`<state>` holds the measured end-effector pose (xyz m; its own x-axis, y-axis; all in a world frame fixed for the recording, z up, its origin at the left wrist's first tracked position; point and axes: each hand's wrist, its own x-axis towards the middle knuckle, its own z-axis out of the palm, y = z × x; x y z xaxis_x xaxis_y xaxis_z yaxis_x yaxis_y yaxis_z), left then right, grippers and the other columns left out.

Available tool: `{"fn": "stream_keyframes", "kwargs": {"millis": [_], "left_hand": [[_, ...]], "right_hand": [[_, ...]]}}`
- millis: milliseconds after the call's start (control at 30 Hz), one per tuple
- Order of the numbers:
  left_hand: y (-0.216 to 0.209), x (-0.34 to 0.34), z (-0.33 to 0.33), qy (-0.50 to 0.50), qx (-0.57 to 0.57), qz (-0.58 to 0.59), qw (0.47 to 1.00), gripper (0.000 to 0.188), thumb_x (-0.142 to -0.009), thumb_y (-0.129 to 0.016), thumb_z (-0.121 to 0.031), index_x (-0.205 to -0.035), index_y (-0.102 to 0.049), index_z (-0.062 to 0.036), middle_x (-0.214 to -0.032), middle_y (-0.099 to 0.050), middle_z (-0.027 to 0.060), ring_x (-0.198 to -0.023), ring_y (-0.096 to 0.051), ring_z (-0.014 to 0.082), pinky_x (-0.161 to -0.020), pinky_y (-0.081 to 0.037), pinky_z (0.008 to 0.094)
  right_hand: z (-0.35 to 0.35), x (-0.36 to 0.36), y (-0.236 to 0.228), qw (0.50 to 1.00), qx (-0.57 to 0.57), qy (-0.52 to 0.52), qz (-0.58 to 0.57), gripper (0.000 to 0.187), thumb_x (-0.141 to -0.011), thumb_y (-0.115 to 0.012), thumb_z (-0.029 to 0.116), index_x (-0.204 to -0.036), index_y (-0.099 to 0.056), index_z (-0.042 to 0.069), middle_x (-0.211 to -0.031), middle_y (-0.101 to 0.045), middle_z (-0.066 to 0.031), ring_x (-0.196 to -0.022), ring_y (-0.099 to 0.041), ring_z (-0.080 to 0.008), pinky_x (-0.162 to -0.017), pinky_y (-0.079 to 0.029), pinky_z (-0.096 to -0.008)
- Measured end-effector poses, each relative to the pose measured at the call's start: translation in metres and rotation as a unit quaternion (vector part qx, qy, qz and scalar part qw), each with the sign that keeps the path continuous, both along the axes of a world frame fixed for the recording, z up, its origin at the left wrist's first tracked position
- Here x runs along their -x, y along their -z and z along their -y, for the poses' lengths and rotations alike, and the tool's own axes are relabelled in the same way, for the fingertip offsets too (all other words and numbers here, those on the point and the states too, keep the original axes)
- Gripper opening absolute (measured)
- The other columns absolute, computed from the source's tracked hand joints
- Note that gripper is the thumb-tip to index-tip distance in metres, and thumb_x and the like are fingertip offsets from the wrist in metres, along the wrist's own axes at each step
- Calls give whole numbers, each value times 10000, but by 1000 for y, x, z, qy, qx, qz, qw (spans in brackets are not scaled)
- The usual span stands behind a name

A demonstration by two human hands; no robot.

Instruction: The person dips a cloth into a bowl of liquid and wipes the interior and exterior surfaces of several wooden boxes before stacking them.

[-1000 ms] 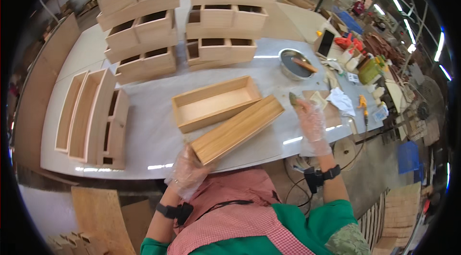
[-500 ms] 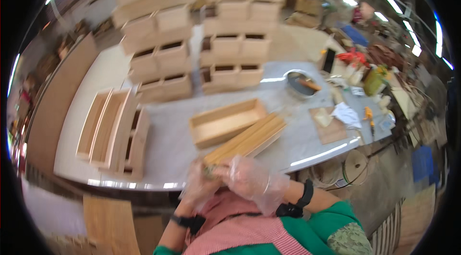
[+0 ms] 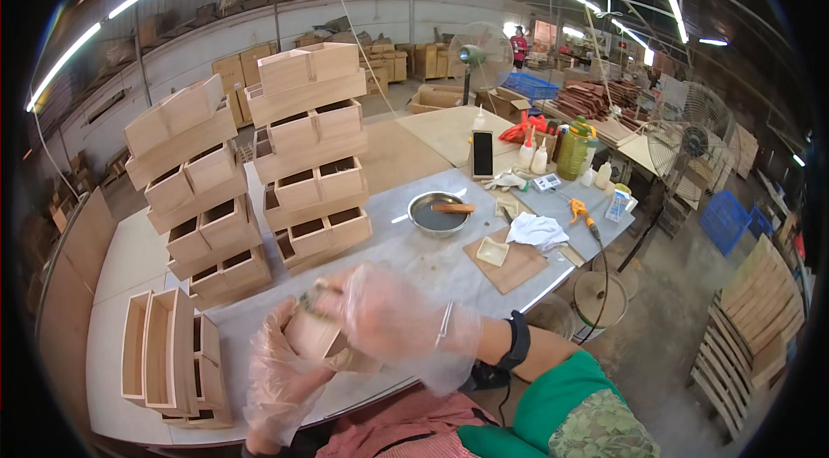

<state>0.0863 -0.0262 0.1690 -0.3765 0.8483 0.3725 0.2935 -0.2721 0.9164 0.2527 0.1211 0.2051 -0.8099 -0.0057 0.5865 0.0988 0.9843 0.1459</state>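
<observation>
Head: right hand (image 3: 380, 315) beside left hand (image 3: 281, 367)

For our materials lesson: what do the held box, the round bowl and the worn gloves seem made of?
Held box: probably wood, from its pale tan, flat faces; blur leaves its finish unclear.
Round bowl: likely polished metal, from its silvery, reflective wall.
Worn gloves: apparently thin, glossy plastic film, being see-through, loose and wrinkled.

Grey table (image 3: 423, 261), stacked wooden boxes (image 3: 335, 190), metal bowl (image 3: 440, 232)
</observation>
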Motion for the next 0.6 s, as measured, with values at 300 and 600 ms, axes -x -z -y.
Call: {"fn": "stream_keyframes", "kwargs": {"millis": [300,600], "left_hand": [[75,3,-66,71,25,-60,995,647,-724,-884,-221,-1268,-628,17,-1084,-749,154,-982,-716,294,-860,-577,385],[78,0,-66,35,58,-63,996,645,-714,-878,-259,-1230,-612,21,-1057,-743,166,-978,-722,288,-865,-578,401]], "right_hand": [[-42,7,5,992,126,3,10,202,-895,-702,213,-1070,-742,121,-988,-675,-142,-909,-674,-338,-770,-555,-458],[-72,-1,13,985,163,62,-15,201,-895,-717,161,-1091,-758,147,-1038,-706,-112,-917,-678,-314,-809,-582,-412]]}}
